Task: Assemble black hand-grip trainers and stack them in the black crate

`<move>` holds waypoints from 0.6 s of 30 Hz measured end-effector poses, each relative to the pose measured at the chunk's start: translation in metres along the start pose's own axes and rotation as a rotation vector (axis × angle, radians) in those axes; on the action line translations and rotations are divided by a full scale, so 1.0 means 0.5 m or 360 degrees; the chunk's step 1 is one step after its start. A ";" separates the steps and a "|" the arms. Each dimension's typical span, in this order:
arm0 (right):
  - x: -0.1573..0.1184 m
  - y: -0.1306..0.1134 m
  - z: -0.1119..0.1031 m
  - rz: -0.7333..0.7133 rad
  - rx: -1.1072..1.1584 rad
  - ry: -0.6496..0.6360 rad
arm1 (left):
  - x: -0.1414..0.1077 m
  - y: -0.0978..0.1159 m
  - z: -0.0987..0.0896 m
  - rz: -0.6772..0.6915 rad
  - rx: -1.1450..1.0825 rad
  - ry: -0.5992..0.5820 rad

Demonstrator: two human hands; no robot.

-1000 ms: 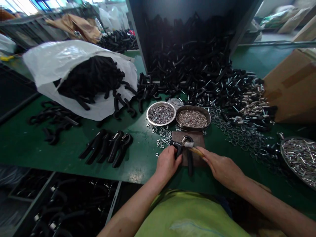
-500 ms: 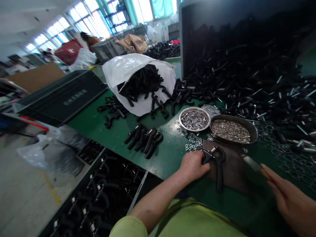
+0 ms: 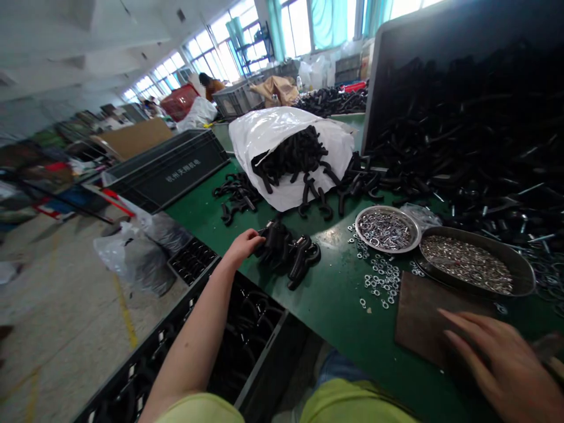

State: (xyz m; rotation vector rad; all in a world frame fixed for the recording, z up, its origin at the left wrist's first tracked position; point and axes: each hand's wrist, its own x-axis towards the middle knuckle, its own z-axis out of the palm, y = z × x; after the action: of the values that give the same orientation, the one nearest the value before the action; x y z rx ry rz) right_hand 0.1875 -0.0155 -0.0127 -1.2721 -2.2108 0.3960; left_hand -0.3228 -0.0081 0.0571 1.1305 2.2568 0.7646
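Observation:
My left hand [image 3: 245, 245] is closed at the left end of a small row of black spring clamps [image 3: 304, 258], its fingertips pinching a clamp there. Metal springs show on some of these clamps. My right hand [image 3: 506, 358], slightly blurred, hovers over the right part of a flat brown plate [image 3: 418, 317] with its fingers stretched out. A blurred grey metal tool [image 3: 546, 346] is just beyond that hand, near the right edge, mostly hidden.
Small metal rings [image 3: 381, 282] lie beside a round dish of metal parts [image 3: 388, 229] and an oval pan [image 3: 467, 261]. A white bag [image 3: 273, 129] spills black parts. A crate of clamps [image 3: 264, 346] stands below the bench edge; a dark bin [image 3: 374, 88] rises at the back right.
My left hand has carried the clamp from the plate leftward to the row. My right hand, earlier around a wooden-handled tool, now has its fingers spread over the plate. The view has swung left.

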 end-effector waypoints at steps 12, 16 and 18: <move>0.189 -0.253 0.174 -0.0154 0.0651 -0.0623 | 0.003 -0.031 0.025 0.0059 0.0150 -0.0120; 0.198 -0.260 0.197 -0.0010 0.0848 -0.0715 | -0.033 -0.007 0.021 0.0298 0.0191 -0.0172; 0.200 -0.265 0.216 0.0210 0.1067 -0.0789 | -0.055 0.009 0.030 0.0420 0.0320 -0.0216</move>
State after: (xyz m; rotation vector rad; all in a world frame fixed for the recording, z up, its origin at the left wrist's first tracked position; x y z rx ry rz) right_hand -0.0089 0.0055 -0.0011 -1.0052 -2.0673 1.4934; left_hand -0.2960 -0.0246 0.0545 1.5496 2.1322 0.5468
